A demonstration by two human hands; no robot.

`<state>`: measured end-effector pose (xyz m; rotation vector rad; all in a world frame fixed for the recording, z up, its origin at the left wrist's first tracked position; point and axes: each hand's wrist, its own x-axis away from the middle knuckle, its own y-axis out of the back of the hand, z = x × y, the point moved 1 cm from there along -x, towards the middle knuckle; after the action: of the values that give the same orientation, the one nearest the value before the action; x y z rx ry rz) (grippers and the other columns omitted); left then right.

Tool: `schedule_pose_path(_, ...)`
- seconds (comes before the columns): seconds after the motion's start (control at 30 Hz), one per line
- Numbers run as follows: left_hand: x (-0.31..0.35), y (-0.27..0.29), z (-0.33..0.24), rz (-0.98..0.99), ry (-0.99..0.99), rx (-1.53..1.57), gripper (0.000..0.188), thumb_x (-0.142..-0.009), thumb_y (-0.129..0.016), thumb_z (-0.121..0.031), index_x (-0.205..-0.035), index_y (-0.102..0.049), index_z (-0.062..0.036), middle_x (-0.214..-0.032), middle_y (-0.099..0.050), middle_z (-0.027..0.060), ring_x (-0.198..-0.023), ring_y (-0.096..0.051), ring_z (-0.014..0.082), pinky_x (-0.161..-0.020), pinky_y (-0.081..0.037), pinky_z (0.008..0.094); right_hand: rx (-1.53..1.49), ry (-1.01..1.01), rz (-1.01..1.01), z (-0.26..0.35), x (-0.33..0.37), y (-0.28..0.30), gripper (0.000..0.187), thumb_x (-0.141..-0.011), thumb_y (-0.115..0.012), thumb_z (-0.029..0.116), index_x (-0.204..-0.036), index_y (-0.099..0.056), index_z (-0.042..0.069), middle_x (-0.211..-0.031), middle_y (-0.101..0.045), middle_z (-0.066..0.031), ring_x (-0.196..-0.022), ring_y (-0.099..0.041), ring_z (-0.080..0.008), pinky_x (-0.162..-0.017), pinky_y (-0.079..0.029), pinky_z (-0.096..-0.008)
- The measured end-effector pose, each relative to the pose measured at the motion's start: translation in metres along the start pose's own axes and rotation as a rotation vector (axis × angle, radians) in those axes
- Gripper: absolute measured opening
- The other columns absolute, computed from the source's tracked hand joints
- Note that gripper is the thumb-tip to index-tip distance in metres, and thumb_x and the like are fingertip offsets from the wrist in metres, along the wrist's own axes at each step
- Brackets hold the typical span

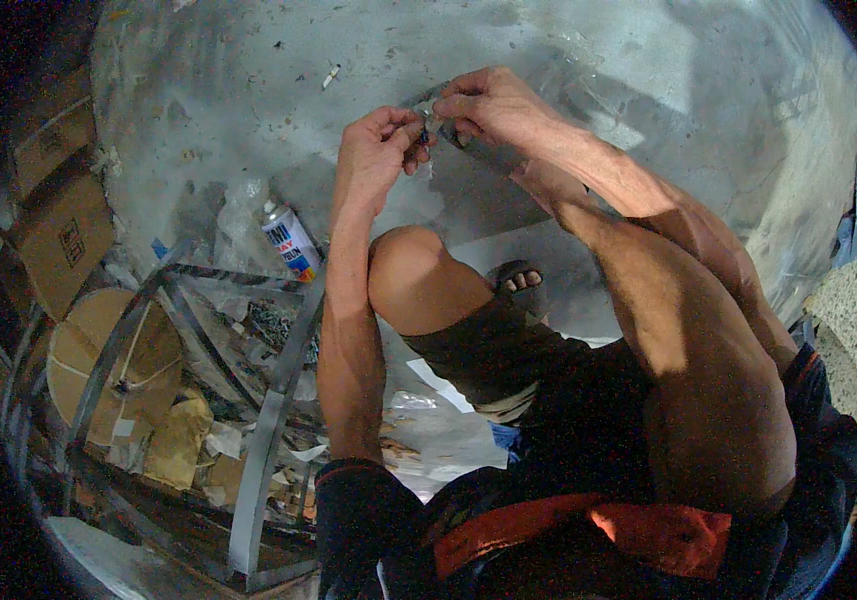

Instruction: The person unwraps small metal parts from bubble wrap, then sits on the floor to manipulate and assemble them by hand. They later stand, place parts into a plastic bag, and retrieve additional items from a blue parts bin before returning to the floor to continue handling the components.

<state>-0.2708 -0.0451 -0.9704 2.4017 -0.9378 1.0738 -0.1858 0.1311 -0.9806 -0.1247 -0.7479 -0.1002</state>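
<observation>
Both arms reach forward past my bent knees, and the hands meet over the grey floor. My left hand [386, 150] is closed in a pinch, its fingertips on a small light-coloured piece [427, 118] too small to name. Close on its right, my right hand [483, 105] is pinched too, its thumb and forefinger at that same piece. A dark edge shows behind the fingers; I cannot tell what it belongs to. My sandalled foot [520, 280] is on the floor below the hands.
A spray can [291, 242] with a white and blue label stands left of my knee. A grey metal frame [261, 470] is at the lower left, near a round cardboard disc [113, 365], boxes [60, 235] and scraps. A cigarette butt [331, 77] lies ahead. Speckled material [853, 310] is at right.
</observation>
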Motion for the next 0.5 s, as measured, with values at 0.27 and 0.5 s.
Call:
schedule_pose_path(0.27, 0.0018, 0.0016, 0.0013, -0.028, -0.05, 0.082, 0.022, -0.087, -0.063, 0.004, -0.11, -0.066, 0.0067, -0.09, -0.071, 0.012, -0.072, -0.067, 0.0168, -0.063, -0.057, 0.0288, 0.013, 0.003, 0.002, -0.0006, -0.0011, 0.0003, 0.022, -0.091, -0.066, 0.025, -0.086, -0.07, 0.004, -0.066, -0.057, 0.0015, -0.056, -0.047, -0.0062, -0.048, -0.035, -0.0246)
schedule_pose_path(0.5, 0.0073, -0.0018, -0.0047, -0.013, -0.059, -0.018, 0.025, -0.085, -0.062, 0.007, -0.109, -0.067, 0.0052, -0.092, -0.072, 0.0111, -0.076, -0.069, 0.0171, -0.066, -0.058, 0.0296, -0.038, 0.026, -0.007, -0.0042, -0.0025, -0.0016, 0.022, -0.09, -0.066, 0.025, -0.089, -0.071, 0.003, -0.066, -0.057, 0.0012, -0.056, -0.047, -0.0065, -0.049, -0.035, -0.025)
